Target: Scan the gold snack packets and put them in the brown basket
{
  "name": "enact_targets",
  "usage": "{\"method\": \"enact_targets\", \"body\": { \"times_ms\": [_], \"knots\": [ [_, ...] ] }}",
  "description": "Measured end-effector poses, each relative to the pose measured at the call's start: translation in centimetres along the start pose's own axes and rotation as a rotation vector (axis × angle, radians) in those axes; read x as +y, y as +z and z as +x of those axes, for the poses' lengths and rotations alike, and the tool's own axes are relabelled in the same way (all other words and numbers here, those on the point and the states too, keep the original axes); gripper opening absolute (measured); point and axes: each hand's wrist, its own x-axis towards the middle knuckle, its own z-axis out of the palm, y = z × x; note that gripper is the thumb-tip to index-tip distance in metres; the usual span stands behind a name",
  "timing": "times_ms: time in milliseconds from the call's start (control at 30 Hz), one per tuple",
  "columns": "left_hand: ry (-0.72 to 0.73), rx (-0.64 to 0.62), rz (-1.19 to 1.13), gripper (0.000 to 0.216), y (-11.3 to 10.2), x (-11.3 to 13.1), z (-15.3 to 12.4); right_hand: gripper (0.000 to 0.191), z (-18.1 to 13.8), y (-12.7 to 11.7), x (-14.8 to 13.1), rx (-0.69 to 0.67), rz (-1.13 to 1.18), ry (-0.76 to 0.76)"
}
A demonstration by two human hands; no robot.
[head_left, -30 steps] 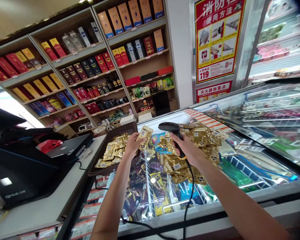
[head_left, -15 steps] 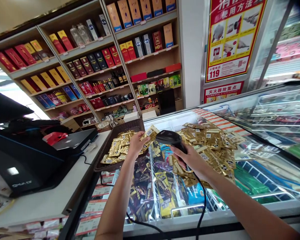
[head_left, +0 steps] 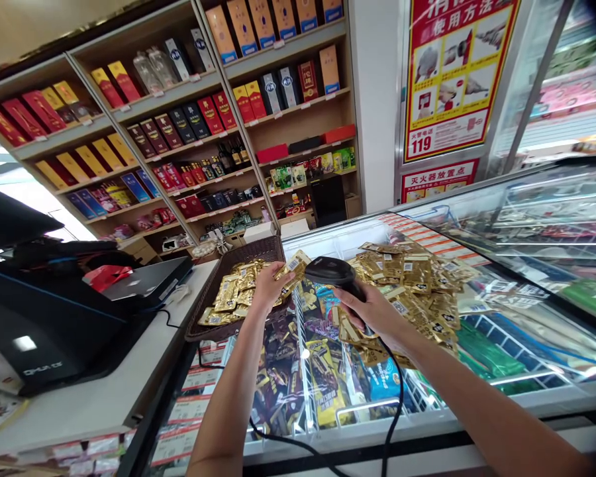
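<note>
1. Nearest the camera, the two bare forearms reach out over the freezer lid [head_left: 477, 397], the glass top that everything here sits on or beside.
2. The right hand [head_left: 377, 317] is wrapped tight around the grip of the black barcode scanner [head_left: 334, 273], its cord [head_left: 391, 411] hanging down toward the lid's near edge.
3. The left hand [head_left: 264, 286] pinches one gold packet [head_left: 292, 270] between thumb and fingers, just left of the scanner head and above the lid's left end.
4. A second ago that packet stood higher and more upright; now it is lower, tilted and drawn close to the scanner's nose, its white barcode label turned toward it. That reads as the packet being presented for a scan, though whether the beam is on the label I cannot tell at this angle.
5. Right of the scanner, a loose heap of gold packets [head_left: 417, 278] lies spread on the lid.
6. At the lid's left end a dark woven tray [head_left: 213, 281] holds more of the same packets.
7. Left of the lid, a black till terminal [head_left: 44, 331] sits on the white counter [head_left: 94, 397].
8. Beyond the lid's far end, wooden shelves [head_left: 189, 126] carry boxed bottles.
</note>
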Motion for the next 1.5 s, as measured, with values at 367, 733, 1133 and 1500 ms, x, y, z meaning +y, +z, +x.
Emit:
{"method": "enact_targets", "body": {
  "times_ms": [367,733,1133,1500],
  "knots": [
    [-0.011,0.010,0.036,0.028,0.0,-0.3,0.1,0.043,-0.2,0.0,0.1,-0.027,-0.029,0.010],
    [0.000,0.003,0.004,0.029,-0.2,-0.9,0.1,0.046,0.1,0.0,0.8,0.024,0.037,0.031],
    [-0.399,0.332,0.694,0.027,-10.9,-5.0,0.2,0.051,-0.2,0.2,1.1,0.110,0.031,0.077],
    [-0.382,0.270,0.764,0.034,-11.1,-5.6,-0.6,0.053,0.5,-1.5,0.5,0.190,0.174,0.116]
  ]
}}
